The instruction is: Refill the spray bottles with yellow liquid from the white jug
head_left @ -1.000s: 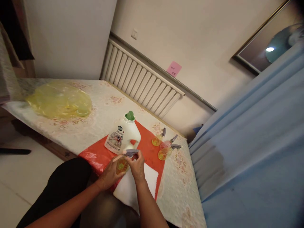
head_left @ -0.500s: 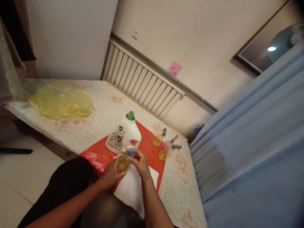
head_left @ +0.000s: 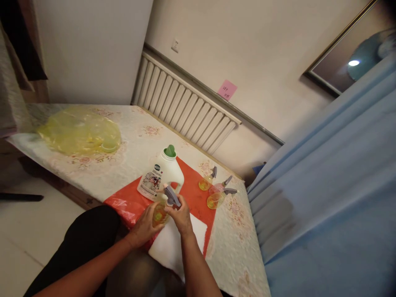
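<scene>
My left hand [head_left: 146,227] is wrapped around a clear spray bottle [head_left: 160,215] that holds yellow liquid. Its grey trigger spray head [head_left: 172,196] is gripped by the fingers of my right hand [head_left: 182,215], at the bottle's neck. Just behind stands a white jug [head_left: 170,168] with a handle, a printed label and a green spout in its opening. A folded white cloth [head_left: 173,247] lies below my hands, partly covered by my right forearm. Both the jug and the cloth rest on a red sheet [head_left: 198,196].
Several spray bottles stand to the right, including a yellow one [head_left: 204,182] and a pink one [head_left: 216,188]. A yellow plastic bag [head_left: 80,131] lies at the table's left. The flowered tablecloth [head_left: 136,144] reaches the radiator [head_left: 185,103]. A blue curtain [head_left: 324,185] hangs at right.
The grey spray head has turned in my right hand, so its nozzle now points up and to the left. My left hand keeps the bottle in the same place.
</scene>
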The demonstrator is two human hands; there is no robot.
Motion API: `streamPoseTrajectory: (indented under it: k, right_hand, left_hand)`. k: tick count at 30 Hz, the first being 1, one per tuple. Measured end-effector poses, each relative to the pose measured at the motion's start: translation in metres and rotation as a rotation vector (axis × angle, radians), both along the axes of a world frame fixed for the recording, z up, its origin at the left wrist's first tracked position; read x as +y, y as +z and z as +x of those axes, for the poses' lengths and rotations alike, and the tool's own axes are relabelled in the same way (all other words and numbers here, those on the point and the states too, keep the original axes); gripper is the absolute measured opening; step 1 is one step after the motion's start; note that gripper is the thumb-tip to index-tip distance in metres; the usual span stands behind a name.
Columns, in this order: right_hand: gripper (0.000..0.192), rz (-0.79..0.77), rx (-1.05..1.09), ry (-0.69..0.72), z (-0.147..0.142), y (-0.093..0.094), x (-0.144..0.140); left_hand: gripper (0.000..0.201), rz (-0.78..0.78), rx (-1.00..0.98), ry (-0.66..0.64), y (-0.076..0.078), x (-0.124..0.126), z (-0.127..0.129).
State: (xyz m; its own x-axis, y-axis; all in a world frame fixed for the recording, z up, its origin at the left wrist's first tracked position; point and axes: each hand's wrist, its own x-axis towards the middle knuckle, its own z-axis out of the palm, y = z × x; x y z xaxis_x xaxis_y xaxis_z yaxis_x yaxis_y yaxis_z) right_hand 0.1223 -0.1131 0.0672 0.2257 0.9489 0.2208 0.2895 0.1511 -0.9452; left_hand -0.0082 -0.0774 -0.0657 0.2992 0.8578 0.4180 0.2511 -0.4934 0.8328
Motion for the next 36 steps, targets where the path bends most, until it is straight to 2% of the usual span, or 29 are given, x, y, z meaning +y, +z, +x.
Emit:
streamPoseTrajectory:
  k: [3, 5, 10, 13, 15, 17, 21, 24, 27, 33, 36]
  right_hand:
    - [0.035, -0.026, -0.008, 0.153, 0.010, 0.007, -0.001]
    - [0.028, -0.043, -0.022, 0.159, 0.012, 0.009, 0.000]
    - [0.022, 0.012, 0.008, 0.014, -0.004, -0.001, 0.001]
    - [0.025, 0.064, 0.077, -0.142, -0.017, -0.010, 0.003]
    - [0.027, 0.065, 0.104, -0.191, -0.020, -0.012, 0.003]
    - [0.028, 0.044, 0.102, -0.136, -0.018, -0.009, 0.001]
    - [0.032, -0.020, 0.086, 0.131, -0.001, 0.005, -0.003]
    - [0.024, -0.039, 0.098, 0.178, 0.007, 0.008, -0.004]
    - [0.021, -0.014, 0.110, 0.109, 0.003, 0.005, -0.002]
    - [0.019, 0.071, 0.132, -0.133, -0.022, -0.007, 0.000]
    - [0.023, 0.074, 0.143, -0.132, -0.022, -0.009, -0.002]
  left_hand:
    - [0.074, 0.000, -0.002, 0.000, -0.001, 0.000, 0.000]
    - [0.074, 0.002, -0.001, -0.008, 0.000, 0.000, 0.000]
    - [0.072, -0.001, 0.002, -0.017, 0.003, -0.001, -0.001]
    - [0.069, 0.014, -0.004, -0.023, 0.005, -0.001, -0.001]
    - [0.069, 0.022, -0.002, -0.032, 0.005, 0.000, -0.001]
    - [0.071, 0.015, 0.003, -0.040, 0.005, 0.000, -0.002]
    - [0.073, -0.013, 0.011, -0.016, 0.006, -0.002, -0.002]
    - [0.073, -0.008, 0.009, -0.023, 0.008, -0.003, -0.002]
    - [0.073, -0.013, 0.010, -0.020, 0.008, -0.003, -0.002]
    - [0.070, 0.000, 0.019, -0.022, 0.006, -0.002, -0.001]
    - [0.069, -0.007, 0.015, -0.026, 0.004, -0.001, -0.001]
